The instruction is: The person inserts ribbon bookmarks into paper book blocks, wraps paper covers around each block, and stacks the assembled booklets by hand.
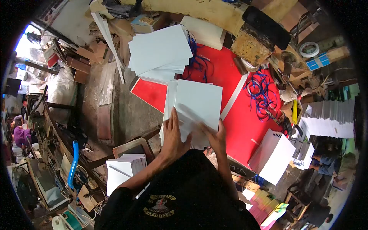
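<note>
A stack of white sheets (pixel 201 97) lies in front of me on a red board, its left edges fanned unevenly. My left hand (pixel 175 136) rests along the stack's left side, fingers stretched upward and thumb apart. At the lower right of the stack is my right hand (pixel 217 140), its fingers spread and partly smeared by motion over the top sheet. Whether its fingertips touch the paper, I cannot tell. Beyond the stack sits a larger fanned pile of white sheets (pixel 161 50).
The red board (pixel 245 130) carries tangled blue cords (pixel 262 96). White paper stacks stand at the right (pixel 272 157) and lower left (pixel 126 168). A thick block of sheets (pixel 203 32) lies at the back. A black phone-like object (pixel 266 27) rests at the upper right.
</note>
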Tool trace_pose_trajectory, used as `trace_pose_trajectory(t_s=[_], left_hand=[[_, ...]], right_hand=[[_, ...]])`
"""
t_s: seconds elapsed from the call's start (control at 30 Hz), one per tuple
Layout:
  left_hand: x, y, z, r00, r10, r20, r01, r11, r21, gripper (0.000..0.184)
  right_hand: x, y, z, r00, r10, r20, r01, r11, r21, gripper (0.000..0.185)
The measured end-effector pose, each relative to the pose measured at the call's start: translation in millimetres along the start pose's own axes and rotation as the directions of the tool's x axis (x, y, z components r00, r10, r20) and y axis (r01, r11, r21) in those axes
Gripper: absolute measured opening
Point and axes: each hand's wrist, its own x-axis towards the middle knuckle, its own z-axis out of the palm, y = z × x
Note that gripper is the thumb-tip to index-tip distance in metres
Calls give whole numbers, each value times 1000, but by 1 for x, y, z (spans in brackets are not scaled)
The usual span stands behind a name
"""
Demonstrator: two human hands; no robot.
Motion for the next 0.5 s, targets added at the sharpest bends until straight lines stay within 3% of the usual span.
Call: trace_pose_trajectory(t_s=[0.07,0.13,0.17,0.2,0.3,0.37,0.4,0.47,0.5], left_hand=[[-3,0,4,999,-35,-13,35,999,-7,79],[7,-16,10,993,-116,-35,99,942,-319,70],[18,-28,5,969,-216,117,245,859,-450,48],[28,-26,-4,949,-198,245,301,801,-517,27],[34,-1,-14,963,-137,230,235,846,-479,18],[39,2,-14,962,-13,273,164,828,-537,15],[40,7,-16,954,12,299,160,825,-542,15],[40,22,-12,920,-12,392,258,770,-583,11],[37,27,-6,940,-20,340,232,771,-594,14]], right_hand=[[-5,7,-9,998,47,40,-49,998,47,61],[-14,-15,-14,997,70,17,-71,996,50,57],[-16,-4,-17,997,68,26,-72,981,181,56],[-18,2,-21,997,62,34,-70,949,309,54],[-34,-19,-36,990,113,-85,-87,961,261,51],[-37,-22,-57,992,110,-60,-87,947,309,49],[-41,-22,-68,994,106,-34,-87,930,357,47],[-53,-26,-82,986,91,-140,-34,931,364,42],[-62,-34,-89,981,104,-164,-53,956,290,40]])
